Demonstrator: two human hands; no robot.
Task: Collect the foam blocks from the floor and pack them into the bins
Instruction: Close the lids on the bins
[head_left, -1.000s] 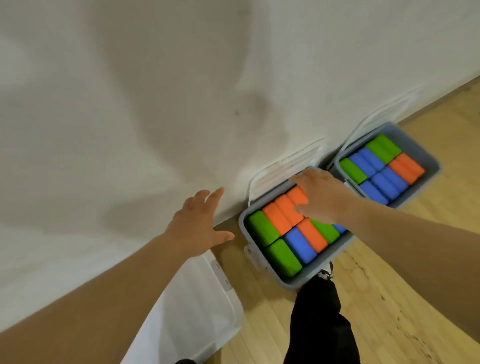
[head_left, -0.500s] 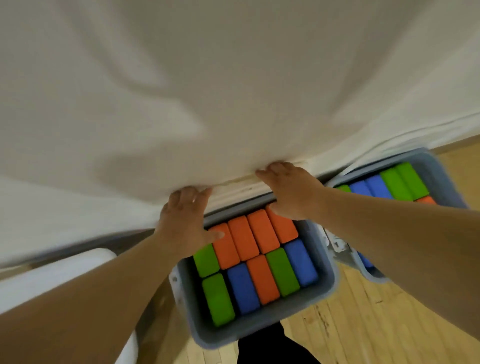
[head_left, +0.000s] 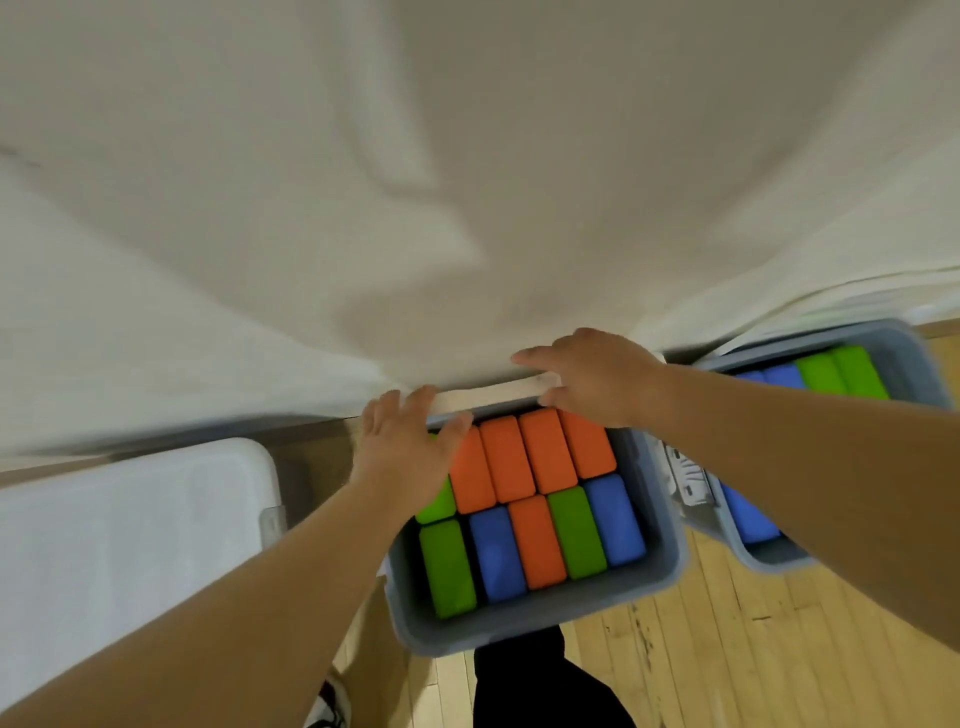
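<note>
A grey bin (head_left: 670, 545) stands on the floor against the wall, packed with foam blocks: orange (head_left: 545, 452), blue (head_left: 498, 551) and green (head_left: 447, 566). Its pale lid (head_left: 488, 395) stands up at the far rim by the wall. My left hand (head_left: 405, 447) holds the lid's left end, fingers over its edge and thumb below. My right hand (head_left: 592, 379) pinches the lid's right end. A second grey bin (head_left: 769, 558) to the right also holds blue and green blocks (head_left: 841, 371); my right forearm hides part of it.
A white closed container (head_left: 130, 530) sits on the floor to the left. The cream wall (head_left: 467, 156) rises straight behind the bins. Wooden floor (head_left: 727, 649) shows in front, with my dark trouser leg (head_left: 535, 680) below the bin.
My right hand left the blocks and my left hand left the wall; both went to the lid at the bin's far rim. The view swung to look down over the bin.
</note>
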